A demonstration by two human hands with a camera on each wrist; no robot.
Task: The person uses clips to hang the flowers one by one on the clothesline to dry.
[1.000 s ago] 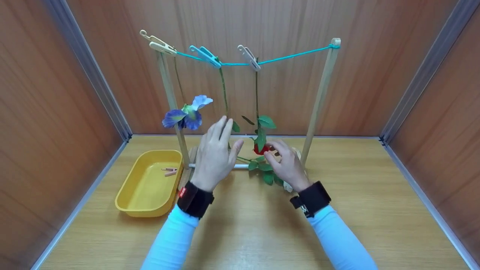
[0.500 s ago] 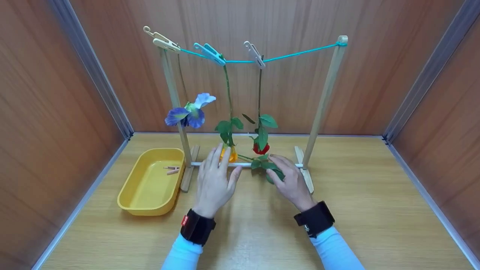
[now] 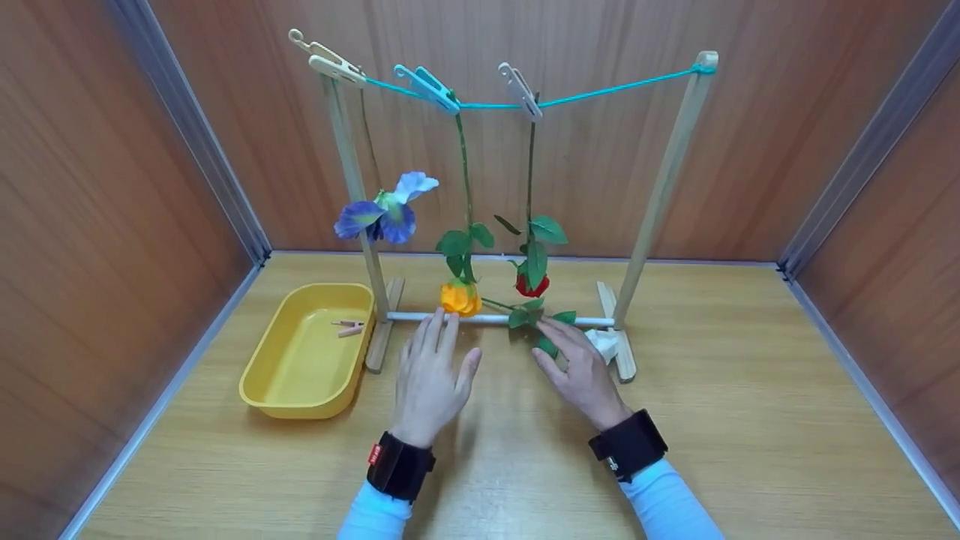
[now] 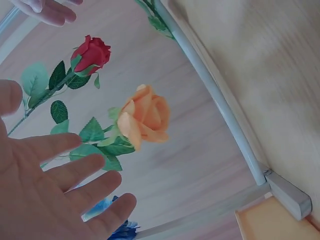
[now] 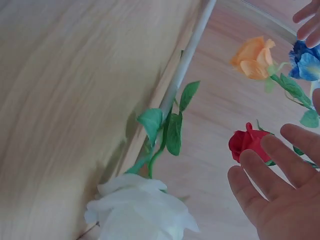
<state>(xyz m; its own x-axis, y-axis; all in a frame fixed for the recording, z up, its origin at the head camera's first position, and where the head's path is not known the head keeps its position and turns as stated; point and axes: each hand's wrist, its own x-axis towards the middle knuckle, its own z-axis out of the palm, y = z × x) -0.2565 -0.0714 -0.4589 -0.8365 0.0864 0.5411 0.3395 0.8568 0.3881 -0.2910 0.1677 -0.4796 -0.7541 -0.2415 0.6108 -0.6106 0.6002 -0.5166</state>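
Note:
My left hand (image 3: 431, 382) has its fingers extended, holds nothing, and is nearest the orange rose (image 3: 460, 298), which hangs upside down from a blue clothespin (image 3: 427, 89). In the left wrist view a gap separates the fingers from that bloom. My right hand (image 3: 581, 371) is also empty, with fingers spread in the right wrist view. Close to it lies a white rose (image 5: 142, 207), mostly hidden by the hand in the head view, its leafy stem by the white bar. Behind, a red rose (image 3: 532, 284) hangs from a pale clothespin (image 3: 520, 91).
A blue flower (image 3: 388, 211) hangs at the left post under a cream clothespin (image 3: 336, 68). The turquoise cord (image 3: 607, 90) runs between two wooden posts. At left stands a yellow tub (image 3: 281, 375) with a pink clothespin (image 3: 349, 328) in it. Wooden walls enclose the table.
Both hands have drawn back toward me, the left from before the orange rose's stem and the right from beside the red rose. The head view has shifted slightly.

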